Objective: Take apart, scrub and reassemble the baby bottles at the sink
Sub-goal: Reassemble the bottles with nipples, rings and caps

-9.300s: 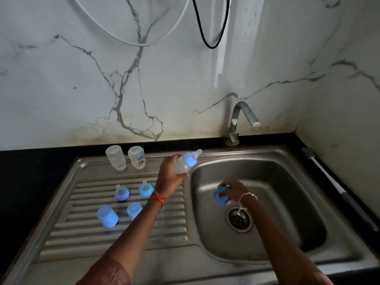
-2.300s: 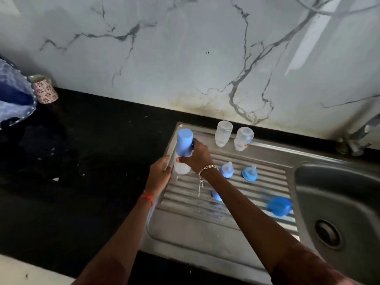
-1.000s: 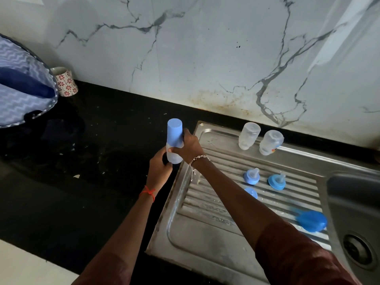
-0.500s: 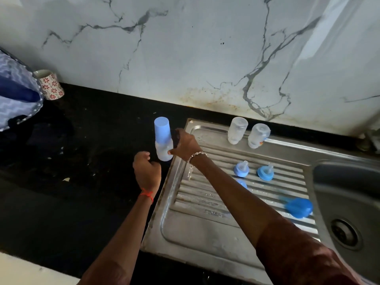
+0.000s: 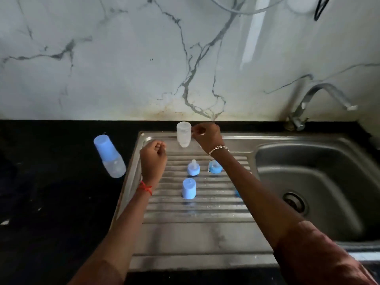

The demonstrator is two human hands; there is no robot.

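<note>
An assembled baby bottle (image 5: 109,156) with a blue cap stands on the black counter, left of the drainboard (image 5: 195,223). An upturned clear bottle body (image 5: 183,136) stands at the drainboard's back edge. My right hand (image 5: 205,135) is curled just right of it, over the spot of the second clear body, which is hidden under the hand. My left hand (image 5: 154,159) is a loose fist above the drainboard's left side and holds nothing. One blue nipple ring (image 5: 193,168) sits in the open, a second nipple ring (image 5: 214,167) is partly behind my right forearm, and a blue cap (image 5: 189,189) stands nearer.
The steel sink basin (image 5: 308,177) with its drain (image 5: 294,202) is on the right, under the tap (image 5: 320,99). A blue scrubber (image 5: 238,193) peeks out from behind my right forearm. Black counter (image 5: 51,202) lies to the left, the marble wall behind.
The capped bottle was set down on the counter and let go. My right hand moved right to the clear bottle bodies. My left hand shifted right over the drainboard.
</note>
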